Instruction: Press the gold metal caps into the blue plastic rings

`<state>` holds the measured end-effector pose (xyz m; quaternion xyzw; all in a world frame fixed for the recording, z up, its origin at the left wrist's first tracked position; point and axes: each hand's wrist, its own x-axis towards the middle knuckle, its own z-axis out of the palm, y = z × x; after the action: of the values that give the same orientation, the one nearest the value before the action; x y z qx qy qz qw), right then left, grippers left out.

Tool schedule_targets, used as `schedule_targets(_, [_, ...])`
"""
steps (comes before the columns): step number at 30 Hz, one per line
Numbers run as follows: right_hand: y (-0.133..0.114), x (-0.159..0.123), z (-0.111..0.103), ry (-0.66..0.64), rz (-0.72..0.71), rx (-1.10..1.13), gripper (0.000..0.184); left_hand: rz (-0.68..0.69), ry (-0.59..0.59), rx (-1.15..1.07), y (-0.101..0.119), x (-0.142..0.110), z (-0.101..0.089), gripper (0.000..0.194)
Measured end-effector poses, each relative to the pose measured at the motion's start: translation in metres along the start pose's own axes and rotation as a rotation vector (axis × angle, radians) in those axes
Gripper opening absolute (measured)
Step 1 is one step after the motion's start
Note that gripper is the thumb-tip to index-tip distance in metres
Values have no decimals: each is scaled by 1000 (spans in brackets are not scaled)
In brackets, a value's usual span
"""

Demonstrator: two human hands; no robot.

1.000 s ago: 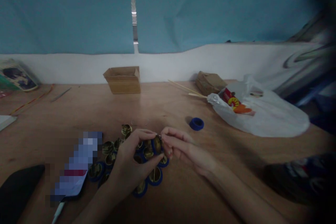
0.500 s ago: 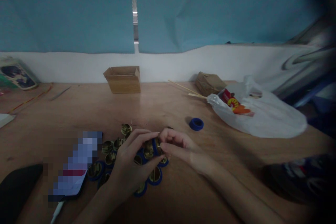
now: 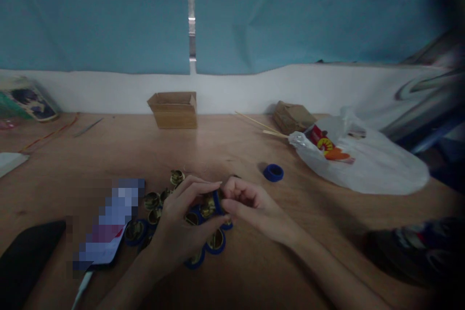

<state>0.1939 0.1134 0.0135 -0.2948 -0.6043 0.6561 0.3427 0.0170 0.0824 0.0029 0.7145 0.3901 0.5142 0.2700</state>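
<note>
My left hand (image 3: 181,225) is closed round a joined cluster of blue-rimmed bottle caps with gold insides (image 3: 209,210), lifted a little off the wooden table (image 3: 232,155). My right hand (image 3: 250,206) is curled, its fingertips pinched against the right edge of the same cluster. More caps of the cluster (image 3: 215,242) hang below my left hand and several lie to its left (image 3: 152,201). A single blue cap (image 3: 273,173) rests apart on the table, to the right of my hands.
A small open cardboard box (image 3: 174,109) stands at the back. A brown paper packet (image 3: 292,117), thin wooden sticks (image 3: 259,126) and a white plastic bag (image 3: 363,155) lie back right. A blurred-out object (image 3: 109,225) and a dark flat item (image 3: 25,256) lie front left.
My right hand's fingers have curled in closer against the cap cluster. The view has shifted slightly; my left hand keeps its hold.
</note>
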Motion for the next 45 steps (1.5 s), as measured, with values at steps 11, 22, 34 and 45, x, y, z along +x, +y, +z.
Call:
schedule_targets(11, [-13,-3,10,209,33,-73,30,-281,-147,-262,6,-4,0,29])
schedule_targets(22, [-7,-2,19,271,76,-6,28,-522,-176,-651,2,2,1,28])
schedule_targets(34, [-2,-3,28,440,38,-134,23,-516,-121,-574,4,3,3,25])
schedule_targets(45, [-1,-4,25,407,-2,-99,27,-438,-81,-569,3,3,5,25])
